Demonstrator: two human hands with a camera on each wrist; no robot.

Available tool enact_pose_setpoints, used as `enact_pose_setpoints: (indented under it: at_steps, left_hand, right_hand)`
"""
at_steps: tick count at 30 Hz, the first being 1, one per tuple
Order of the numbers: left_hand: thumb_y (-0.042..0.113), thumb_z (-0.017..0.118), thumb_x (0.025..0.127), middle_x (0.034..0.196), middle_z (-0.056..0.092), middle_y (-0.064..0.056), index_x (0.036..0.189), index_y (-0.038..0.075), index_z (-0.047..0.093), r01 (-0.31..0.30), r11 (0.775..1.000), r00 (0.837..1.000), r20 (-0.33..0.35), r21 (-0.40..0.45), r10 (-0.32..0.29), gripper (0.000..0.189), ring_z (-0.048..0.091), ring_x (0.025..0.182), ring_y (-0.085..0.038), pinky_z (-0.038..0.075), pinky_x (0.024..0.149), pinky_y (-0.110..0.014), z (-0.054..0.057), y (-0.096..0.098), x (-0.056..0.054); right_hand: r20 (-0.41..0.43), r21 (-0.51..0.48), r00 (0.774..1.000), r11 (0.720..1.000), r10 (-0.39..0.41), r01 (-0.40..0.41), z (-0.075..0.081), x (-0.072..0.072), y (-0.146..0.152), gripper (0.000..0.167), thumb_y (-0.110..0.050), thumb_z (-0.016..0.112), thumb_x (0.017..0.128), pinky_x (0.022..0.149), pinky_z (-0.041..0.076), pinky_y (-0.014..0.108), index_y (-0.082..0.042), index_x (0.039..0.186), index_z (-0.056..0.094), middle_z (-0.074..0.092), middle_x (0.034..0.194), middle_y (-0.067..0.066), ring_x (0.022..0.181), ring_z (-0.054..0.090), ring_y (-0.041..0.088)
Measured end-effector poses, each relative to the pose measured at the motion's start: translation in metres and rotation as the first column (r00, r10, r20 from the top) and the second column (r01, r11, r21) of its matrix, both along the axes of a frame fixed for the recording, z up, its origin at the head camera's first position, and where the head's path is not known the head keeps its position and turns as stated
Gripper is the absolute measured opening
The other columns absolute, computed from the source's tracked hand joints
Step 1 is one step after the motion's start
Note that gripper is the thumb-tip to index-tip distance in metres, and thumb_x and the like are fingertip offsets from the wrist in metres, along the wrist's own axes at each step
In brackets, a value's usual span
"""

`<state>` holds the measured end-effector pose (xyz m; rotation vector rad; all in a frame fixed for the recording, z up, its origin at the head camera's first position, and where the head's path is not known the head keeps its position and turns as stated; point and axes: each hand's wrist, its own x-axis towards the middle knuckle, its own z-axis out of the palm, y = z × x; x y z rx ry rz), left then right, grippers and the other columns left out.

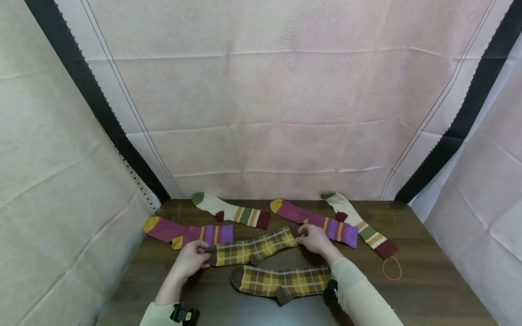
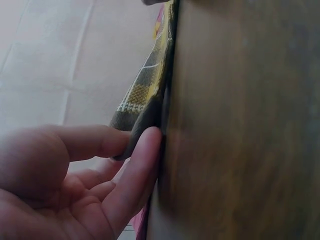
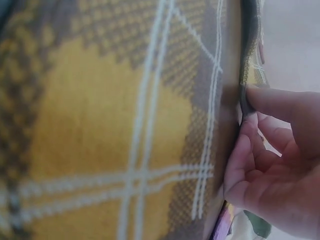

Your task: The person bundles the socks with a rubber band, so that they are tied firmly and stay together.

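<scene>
A yellow and brown plaid sock [image 1: 257, 246] lies stretched sideways between the two hands. My left hand [image 1: 191, 259] pinches its dark toe end, with thumb and finger on either side of the dark fabric [image 2: 145, 120] in the left wrist view. At the other end, my right hand [image 1: 314, 239] pinches the dark cuff edge [image 3: 246, 100] between thumb and fingers. A matching plaid sock [image 1: 285, 281] lies just nearer to me, its cuff beside the right wrist. It fills much of the right wrist view as a blurred yellow check [image 3: 100, 125].
Behind the hands lie a purple sock with yellow toe [image 1: 187, 231] at left, another purple sock [image 1: 314, 222] by the right hand, and two cream striped socks [image 1: 228, 210], [image 1: 359, 222]. A thin loop [image 1: 392, 269] lies at right. Pale cloth walls [image 1: 285, 113] surround the wooden table [image 1: 416, 290].
</scene>
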<state>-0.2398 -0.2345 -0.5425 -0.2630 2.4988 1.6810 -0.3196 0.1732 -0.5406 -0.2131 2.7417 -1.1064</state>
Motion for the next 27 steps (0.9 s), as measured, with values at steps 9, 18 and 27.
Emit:
enact_pose_setpoints:
  at_steps: [9, 18, 27]
  left_hand:
    - [-0.010, 0.057, 0.100, 0.115, 0.062, -0.027, 0.129, -0.011, 0.060, -0.035, 0.998, 0.996, -0.078, 0.045, 0.038, 0.029, 0.068, 0.085, -0.027, 0.065, 0.072, -0.042, 0.003, 0.002, 0.000]
    - [-0.003, 0.054, 0.106, 0.119, 0.064, -0.025, 0.129, -0.007, 0.062, -0.081, 0.990, 0.987, -0.130, 0.116, 0.096, 0.025, 0.069, 0.097, -0.030, 0.064, 0.078, -0.041, 0.003, 0.007, 0.001]
    - [-0.001, 0.057, 0.107, 0.125, 0.066, -0.028, 0.133, -0.007, 0.059, -0.139, 0.956, 0.973, -0.142, 0.259, 0.180, 0.027, 0.071, 0.097, -0.029, 0.065, 0.080, -0.037, 0.005, 0.010, -0.003]
  right_hand:
    - [0.016, -0.112, 0.999, 0.993, -0.029, 0.031, 0.000, 0.003, 0.006, 0.025, -0.017, 0.074, 0.102, 0.088, 0.053, 0.047, -0.001, 0.122, 0.071, 0.070, 0.114, 0.008, 0.101, 0.063, 0.025]
    - [0.003, -0.168, 0.998, 0.984, -0.059, 0.059, -0.005, 0.009, 0.010, 0.024, -0.018, 0.076, 0.101, 0.086, 0.054, 0.046, -0.003, 0.119, 0.072, 0.072, 0.116, 0.007, 0.101, 0.064, 0.023]
    - [0.038, -0.216, 0.998, 0.975, -0.044, 0.051, -0.003, 0.011, 0.017, 0.032, -0.023, 0.074, 0.103, 0.088, 0.055, 0.046, -0.002, 0.127, 0.070, 0.069, 0.130, 0.014, 0.106, 0.065, 0.026]
